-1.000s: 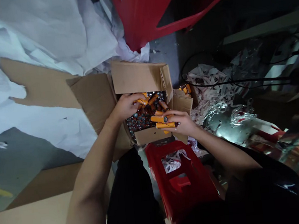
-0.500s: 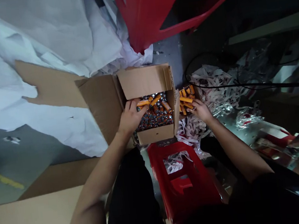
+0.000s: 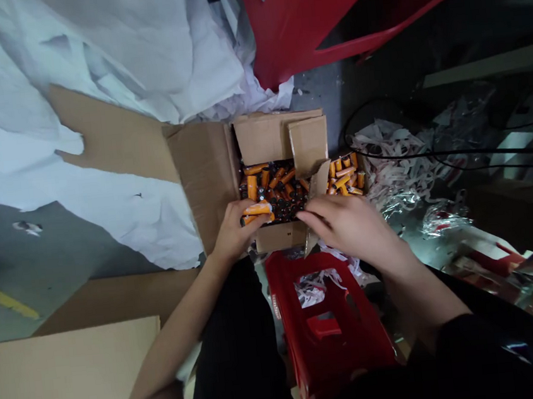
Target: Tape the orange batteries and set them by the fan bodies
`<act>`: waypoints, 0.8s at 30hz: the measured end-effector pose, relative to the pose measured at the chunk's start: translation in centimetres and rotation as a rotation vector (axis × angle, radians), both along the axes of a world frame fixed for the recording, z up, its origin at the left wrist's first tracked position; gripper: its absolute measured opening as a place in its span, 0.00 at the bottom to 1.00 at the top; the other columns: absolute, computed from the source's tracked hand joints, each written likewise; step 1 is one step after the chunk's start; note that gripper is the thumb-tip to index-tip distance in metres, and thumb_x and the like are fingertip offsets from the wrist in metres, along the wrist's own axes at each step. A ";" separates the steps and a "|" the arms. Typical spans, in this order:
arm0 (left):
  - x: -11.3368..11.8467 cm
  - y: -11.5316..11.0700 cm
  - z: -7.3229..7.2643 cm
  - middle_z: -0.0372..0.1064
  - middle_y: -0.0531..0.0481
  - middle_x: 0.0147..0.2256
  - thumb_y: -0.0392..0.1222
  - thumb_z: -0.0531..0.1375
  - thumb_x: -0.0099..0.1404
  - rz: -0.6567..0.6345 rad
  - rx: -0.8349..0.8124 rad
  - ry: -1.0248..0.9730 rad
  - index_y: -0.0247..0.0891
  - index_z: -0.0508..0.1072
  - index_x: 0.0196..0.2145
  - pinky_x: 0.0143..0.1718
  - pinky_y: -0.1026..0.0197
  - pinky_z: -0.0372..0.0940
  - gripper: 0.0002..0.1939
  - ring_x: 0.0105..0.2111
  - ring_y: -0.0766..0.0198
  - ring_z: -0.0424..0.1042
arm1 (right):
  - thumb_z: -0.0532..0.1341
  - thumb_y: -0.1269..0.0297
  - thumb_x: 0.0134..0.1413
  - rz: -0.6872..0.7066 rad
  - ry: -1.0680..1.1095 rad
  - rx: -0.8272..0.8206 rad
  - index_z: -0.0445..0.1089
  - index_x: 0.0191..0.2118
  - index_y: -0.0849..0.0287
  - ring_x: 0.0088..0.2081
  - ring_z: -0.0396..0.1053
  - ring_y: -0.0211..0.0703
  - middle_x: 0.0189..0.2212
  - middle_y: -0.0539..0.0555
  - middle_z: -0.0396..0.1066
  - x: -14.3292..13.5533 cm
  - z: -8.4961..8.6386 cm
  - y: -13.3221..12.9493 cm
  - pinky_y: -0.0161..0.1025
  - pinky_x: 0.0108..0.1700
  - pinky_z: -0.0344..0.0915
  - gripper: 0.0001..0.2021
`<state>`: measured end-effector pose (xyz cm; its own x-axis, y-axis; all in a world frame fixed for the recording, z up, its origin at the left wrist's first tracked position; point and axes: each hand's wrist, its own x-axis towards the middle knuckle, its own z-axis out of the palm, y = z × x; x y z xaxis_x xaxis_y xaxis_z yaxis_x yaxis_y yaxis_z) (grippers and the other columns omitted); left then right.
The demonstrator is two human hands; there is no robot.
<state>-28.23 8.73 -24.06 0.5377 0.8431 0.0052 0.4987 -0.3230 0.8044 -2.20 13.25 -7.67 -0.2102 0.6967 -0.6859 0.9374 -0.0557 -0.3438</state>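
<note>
Orange batteries (image 3: 287, 177) with dark and silvery ends fill an open cardboard box (image 3: 267, 139), some lying on top of others standing on end. At the box's near left corner my left hand (image 3: 234, 229) is closed around a few orange batteries (image 3: 258, 208). My right hand (image 3: 352, 223) reaches over the raised right flap, its curled fingertips at the dark battery ends inside. Whatever it pinches, if anything, is hidden. Beyond that flap sits a smaller box of loose orange batteries (image 3: 345, 172), partly covered by my right hand.
A red plastic stool (image 3: 327, 345) is between my legs, and a larger red plastic piece (image 3: 296, 31) stands at the back. White sheeting (image 3: 131, 233) and cardboard (image 3: 113, 146) lie at left. Shredded strips (image 3: 394, 170) and a black cable (image 3: 471, 151) are at right.
My right hand has moved left from the smaller box to the large box's right side. My left hand has drawn nearer me with batteries. The view has shifted, so the boxes appear farther right.
</note>
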 end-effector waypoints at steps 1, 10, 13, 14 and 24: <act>-0.5 -0.2 0.0 0.71 0.47 0.50 0.37 0.65 0.68 0.019 0.032 -0.016 0.46 0.80 0.45 0.50 0.54 0.69 0.09 0.50 0.57 0.70 | 0.52 0.58 0.74 -0.002 0.141 0.006 0.77 0.52 0.54 0.44 0.79 0.49 0.45 0.56 0.81 -1.3 -1.8 1.0 0.45 0.47 0.73 0.17; -2.3 -0.5 -0.1 0.68 0.47 0.49 0.25 0.62 0.62 0.346 0.108 -0.129 0.45 0.77 0.43 0.43 0.60 0.71 0.16 0.47 0.62 0.73 | 0.76 0.48 0.45 0.122 0.158 -0.099 0.54 0.74 0.60 0.71 0.49 0.70 0.73 0.64 0.54 -7.2 -17.6 3.2 0.66 0.64 0.66 0.54; -2.3 -0.6 -0.7 0.68 0.47 0.49 0.27 0.62 0.61 0.400 0.084 -0.131 0.45 0.77 0.42 0.44 0.58 0.71 0.15 0.46 0.61 0.73 | 0.72 0.46 0.51 0.125 0.126 -0.043 0.58 0.72 0.57 0.69 0.53 0.68 0.70 0.63 0.59 -7.1 -17.9 3.3 0.64 0.60 0.70 0.46; -2.4 -0.7 -0.8 0.69 0.47 0.48 0.28 0.62 0.61 0.415 0.070 -0.116 0.44 0.77 0.42 0.45 0.57 0.71 0.15 0.46 0.61 0.74 | 0.69 0.46 0.56 0.115 0.134 -0.027 0.59 0.71 0.55 0.67 0.56 0.66 0.69 0.63 0.61 -7.0 -17.9 3.5 0.63 0.60 0.71 0.41; -2.3 -0.6 -1.0 0.70 0.45 0.46 0.36 0.61 0.64 0.479 -0.030 -0.031 0.43 0.77 0.40 0.46 0.52 0.71 0.07 0.46 0.57 0.74 | 0.69 0.54 0.57 0.072 0.046 0.001 0.63 0.69 0.54 0.66 0.53 0.71 0.70 0.64 0.56 -8.7 -17.1 2.3 0.63 0.56 0.73 0.36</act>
<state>-30.57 8.10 -25.06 0.0885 0.9960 -0.0132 0.5609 -0.0389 0.8270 -10.92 15.59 -24.74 -0.2908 0.6791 -0.6740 0.9222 0.0112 -0.3867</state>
